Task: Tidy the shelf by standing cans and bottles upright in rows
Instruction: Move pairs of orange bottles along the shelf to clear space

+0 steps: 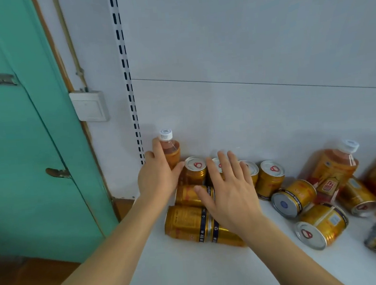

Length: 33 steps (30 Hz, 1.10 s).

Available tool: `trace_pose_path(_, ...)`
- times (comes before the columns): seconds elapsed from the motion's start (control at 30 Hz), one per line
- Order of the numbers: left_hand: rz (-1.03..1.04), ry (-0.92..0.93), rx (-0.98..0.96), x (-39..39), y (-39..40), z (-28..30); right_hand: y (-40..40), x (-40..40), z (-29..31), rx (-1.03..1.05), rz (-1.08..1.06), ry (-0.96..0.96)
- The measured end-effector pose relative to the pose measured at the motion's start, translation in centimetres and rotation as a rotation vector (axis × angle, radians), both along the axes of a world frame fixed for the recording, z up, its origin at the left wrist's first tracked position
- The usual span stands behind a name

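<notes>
Right hand hides perhaps two upright cans.

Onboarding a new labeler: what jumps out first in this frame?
Two bare arms reach in from below: the left hand grips an upright bottle of amber drink at the shelf's back left corner, and the right hand hovers open over the gold cans lying on their sides in front. Behind stands a short row of upright cans, with more toppled cans and a leaning bottle scattered on the white shelf to the right.

A green door stands beside a white wall switch.
</notes>
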State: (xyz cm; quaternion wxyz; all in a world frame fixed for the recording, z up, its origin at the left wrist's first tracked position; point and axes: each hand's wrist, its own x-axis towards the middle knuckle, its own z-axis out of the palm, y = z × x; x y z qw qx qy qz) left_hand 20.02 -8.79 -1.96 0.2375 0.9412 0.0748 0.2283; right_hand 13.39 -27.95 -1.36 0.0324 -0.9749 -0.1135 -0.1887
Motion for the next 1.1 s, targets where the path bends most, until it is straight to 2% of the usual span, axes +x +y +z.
trace_pose_path(0.2, -0.111, -0.084, -0.105, -0.7, 2.4, 0.9, -0.5, 0.0, 0.4, 0.001, -0.094, 0.01)
trace_pose_path(0.33, -0.174, -0.17, -0.29, -2.1, 4.0, 4.2, -1.4, -0.8, 1.3, 0.017, -0.153, -0.039)
trace_pose_path(0.43, -0.313, -0.242, -0.386, -3.4, 3.0, 6.7, -2.6, -2.0, 1.7, 0.035, -0.225, -0.058)
trace_pose_path(0.63, -0.643, -0.214, -0.425, -5.3, -3.3, 8.2, -7.6, -5.3, 2.2, 0.008, -0.372, -0.074)
trace_pose_path(0.77, -0.771, -0.204, -0.38, -6.6, -8.0, 7.6, -12.8, -6.6, 1.8, 0.058, -0.455, -0.144)
trace_pose_path(0.97, -0.797, -0.163, -0.462, -7.8, -14.6, 7.6, -20.9, -5.1, 1.5, 0.21, -0.591, -0.071)
trace_pose_path(1.1, -0.76, -0.098, -0.474, -8.1, -18.4, 7.3, -25.0, -2.8, 1.6, 0.346, -0.518, 0.055)
